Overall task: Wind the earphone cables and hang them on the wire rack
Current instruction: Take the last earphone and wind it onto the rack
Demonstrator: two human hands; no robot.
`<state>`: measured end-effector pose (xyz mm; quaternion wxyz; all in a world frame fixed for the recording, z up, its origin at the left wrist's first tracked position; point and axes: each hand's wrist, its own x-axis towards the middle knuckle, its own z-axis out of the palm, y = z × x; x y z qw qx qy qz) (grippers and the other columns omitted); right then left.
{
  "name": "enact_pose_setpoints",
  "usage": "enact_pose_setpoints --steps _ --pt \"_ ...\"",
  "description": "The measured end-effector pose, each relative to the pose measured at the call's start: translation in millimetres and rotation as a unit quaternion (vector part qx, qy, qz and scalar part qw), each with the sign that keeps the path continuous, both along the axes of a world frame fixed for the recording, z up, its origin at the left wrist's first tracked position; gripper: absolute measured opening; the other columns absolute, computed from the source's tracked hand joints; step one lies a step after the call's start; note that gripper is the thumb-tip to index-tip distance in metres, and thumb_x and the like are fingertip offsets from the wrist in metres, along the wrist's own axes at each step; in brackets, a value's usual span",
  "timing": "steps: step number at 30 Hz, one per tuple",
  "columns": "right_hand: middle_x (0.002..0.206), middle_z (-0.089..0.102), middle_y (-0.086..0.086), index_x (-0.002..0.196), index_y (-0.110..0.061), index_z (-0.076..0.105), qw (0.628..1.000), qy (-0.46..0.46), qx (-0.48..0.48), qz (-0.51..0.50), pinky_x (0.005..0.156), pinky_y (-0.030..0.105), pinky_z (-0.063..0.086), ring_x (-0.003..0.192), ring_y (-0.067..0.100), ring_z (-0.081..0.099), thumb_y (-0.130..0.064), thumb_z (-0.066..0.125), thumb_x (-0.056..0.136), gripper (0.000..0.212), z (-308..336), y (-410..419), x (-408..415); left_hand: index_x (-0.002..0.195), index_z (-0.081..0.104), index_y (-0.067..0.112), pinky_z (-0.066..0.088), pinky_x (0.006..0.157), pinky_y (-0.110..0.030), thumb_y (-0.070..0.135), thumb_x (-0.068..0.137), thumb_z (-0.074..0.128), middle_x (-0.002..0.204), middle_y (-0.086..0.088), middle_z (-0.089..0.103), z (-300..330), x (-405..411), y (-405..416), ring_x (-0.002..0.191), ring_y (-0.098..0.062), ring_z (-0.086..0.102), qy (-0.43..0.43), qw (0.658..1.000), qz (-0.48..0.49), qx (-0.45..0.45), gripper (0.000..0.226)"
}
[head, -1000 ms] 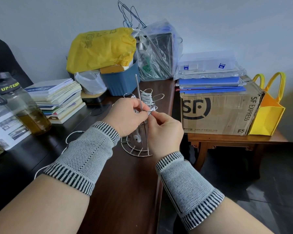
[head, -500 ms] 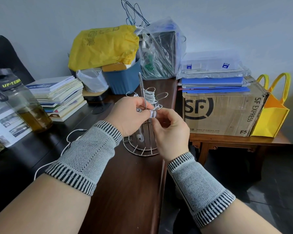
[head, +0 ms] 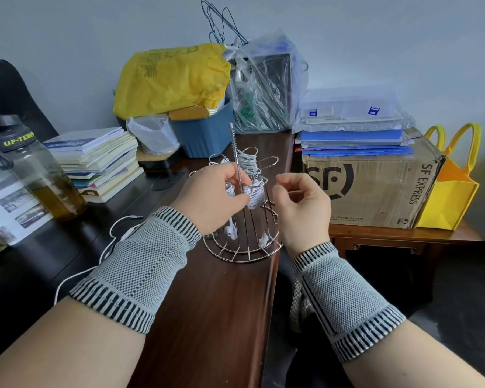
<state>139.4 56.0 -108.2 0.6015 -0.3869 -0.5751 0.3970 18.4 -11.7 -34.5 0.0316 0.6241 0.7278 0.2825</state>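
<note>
We pinch a wound white earphone cable bundle (head: 254, 195) in our left hand (head: 207, 201) against the silver wire rack (head: 242, 236) to hang it, while our right hand (head: 303, 205), loosely curled and holding nothing, hovers just beside the rack.

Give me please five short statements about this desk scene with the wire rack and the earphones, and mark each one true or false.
1. The silver wire rack stands near the right edge of the dark wooden desk. True.
2. The right hand grips the wound white earphone bundle. False: it is apart from the bundle, fingers loosely curled, holding nothing.
3. The left hand holds the wound bundle at the rack. True.
4. One unwound white earphone cable lies on the desk, left of the rack. True.
5. The brown cardboard box stands on the floor. False: it stands on a low wooden table.
</note>
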Motion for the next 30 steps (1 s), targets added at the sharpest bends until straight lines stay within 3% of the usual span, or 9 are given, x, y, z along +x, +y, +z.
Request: enact_pose_setpoints --steps 4,6,8,10,14,19,23,27,30 --pt "0.074 0.068 -0.002 0.073 -0.02 0.07 0.984 0.091 -0.132 0.078 0.066 0.033 0.049 0.065 0.009 0.057 -0.019 0.061 0.088 0.017 5 1 -1 0.091 0.065 0.038 0.048 0.087 -0.026 0.021 0.086 0.066 0.096 0.022 0.065 1 0 -6 0.095 -0.004 0.061 -0.016 1.0 0.013 0.023 0.018" --pt "0.072 0.068 -0.003 0.071 -0.019 0.07 0.974 0.087 -0.174 0.117 0.063 0.031 0.045 0.066 0.012 0.057 -0.029 0.058 0.09 0.025 10 2 -1 0.098 0.068 0.032 0.046 0.076 -0.022 0.019 0.088 0.062 0.098 0.019 0.064 -1 2 -11 0.082 0.0 0.057 -0.034 0.994 0.061 0.084 0.018" --pt "0.068 0.066 -0.008 0.069 -0.02 0.068 0.968 0.06 -0.195 0.142 0.064 0.027 0.043 0.066 0.011 0.057 -0.038 0.056 0.09 0.031 16 4 1 0.092 0.068 0.031 0.042 0.065 -0.016 0.018 0.089 0.062 0.087 0.019 0.065 -3 8 -20 0.067 0.001 0.055 -0.065 0.977 0.107 0.173 0.015" --pt "0.067 0.063 -0.005 0.068 -0.02 0.066 0.963 0.029 -0.214 0.162 0.062 0.027 0.042 0.063 0.012 0.055 -0.044 0.056 0.088 0.033 20 6 3 0.082 0.067 0.033 0.049 0.066 -0.019 0.018 0.088 0.062 0.077 0.016 0.068 -6 14 -26 0.068 0.0 0.062 -0.11 0.964 0.124 0.207 0.017" --pt "0.067 0.056 0.005 0.063 -0.018 0.064 0.955 -0.034 -0.228 0.185 0.059 0.03 0.041 0.059 0.016 0.049 -0.056 0.059 0.079 0.042 24 7 4 0.065 0.069 0.024 0.058 0.072 -0.036 0.026 0.089 0.058 0.065 0.007 0.072 -26 25 -32 0.065 -0.012 0.07 -0.17 0.97 0.133 0.112 0.026" --pt "0.07 0.061 0.005 0.075 -0.01 0.069 0.946 -0.022 -0.25 0.206 0.057 0.028 0.045 0.06 0.017 0.052 -0.054 0.06 0.081 0.046 28 6 7 0.078 0.07 0.014 0.056 0.078 -0.044 0.051 0.081 0.044 0.07 0.001 0.072 -37 27 -31 0.076 -0.02 0.07 -0.157 0.975 0.142 0.066 0.046" --pt "0.071 0.064 0.006 0.078 -0.006 0.068 0.937 -0.024 -0.258 0.233 0.062 0.031 0.051 0.061 0.019 0.058 -0.054 0.063 0.081 0.048 29 0 2 0.089 0.063 0.022 0.059 0.079 -0.047 0.054 0.083 0.055 0.08 0.003 0.073 -34 22 -30 0.072 -0.011 0.073 -0.323 0.928 0.171 0.067 0.033" --pt "0.073 0.063 0.009 0.079 -0.006 0.066 0.93 0.001 -0.268 0.251 0.061 0.03 0.053 0.058 0.02 0.06 -0.049 0.07 0.077 0.043 31 -6 -5 0.103 0.065 0.01 0.055 0.07 -0.031 0.045 0.09 0.063 0.101 -0.005 0.072 -28 22 -33 0.083 -0.014 0.072 -0.529 0.826 0.189 0.039 0.037" --pt "0.073 0.063 0.011 0.081 -0.005 0.065 0.929 0.022 -0.271 0.25 0.059 0.029 0.054 0.058 0.021 0.061 -0.044 0.072 0.077 0.04 31 -7 -7 0.104 0.066 0.007 0.051 0.069 -0.025 0.044 0.084 0.071 0.103 -0.004 0.072 -22 20 -32 0.088 -0.013 0.071 -0.602 0.773 0.196 0.039 0.043"
